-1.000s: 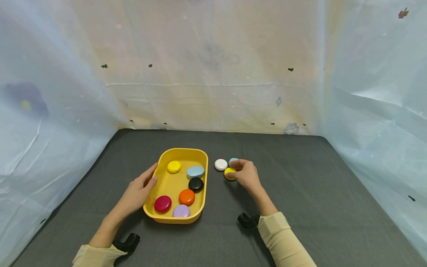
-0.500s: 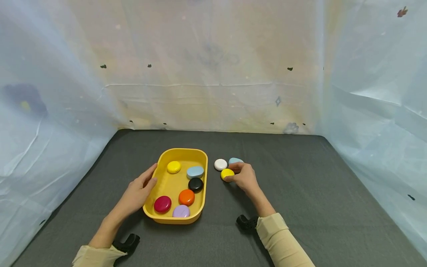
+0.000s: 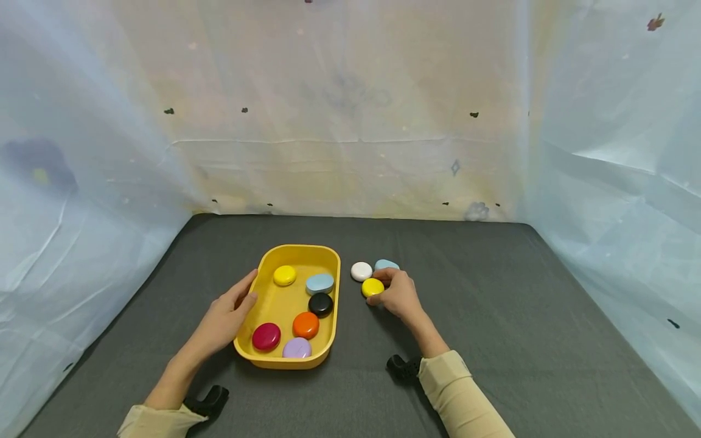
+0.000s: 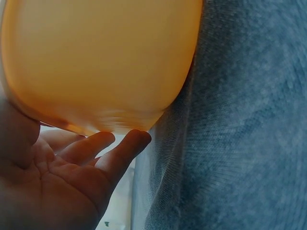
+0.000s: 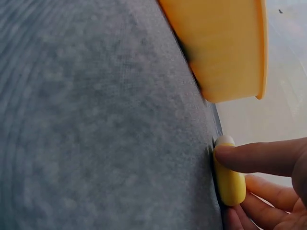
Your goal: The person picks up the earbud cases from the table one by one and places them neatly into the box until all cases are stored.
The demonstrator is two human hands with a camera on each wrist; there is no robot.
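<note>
A yellow tray (image 3: 328,340) holds several smooth rounded pieces: yellow (image 3: 285,275), light blue (image 3: 319,283), black (image 3: 320,305), orange (image 3: 305,325), dark red (image 3: 266,337) and lilac (image 3: 297,348). My left hand (image 3: 221,319) holds its left side, thumb at the rim, fingertips against the outer wall (image 4: 100,57). Right of the tray, my right hand (image 3: 401,296) pinches a round yellow disc (image 3: 372,288) between thumb and fingers. In the right wrist view, the disc (image 5: 230,184) is seen edge-on at the table surface.
Just beyond the pinched disc lie a white round piece (image 3: 361,271) and a light blue piece (image 3: 386,264), the latter partly behind my fingers. Dark grey cloth covers the table (image 3: 493,304). Pale printed sheets (image 3: 350,121) stand at the back and both sides.
The yellow disc and my right hand have shifted slightly left and nearer, so more of the light blue piece shows. My left hand and the tray stay in place.
</note>
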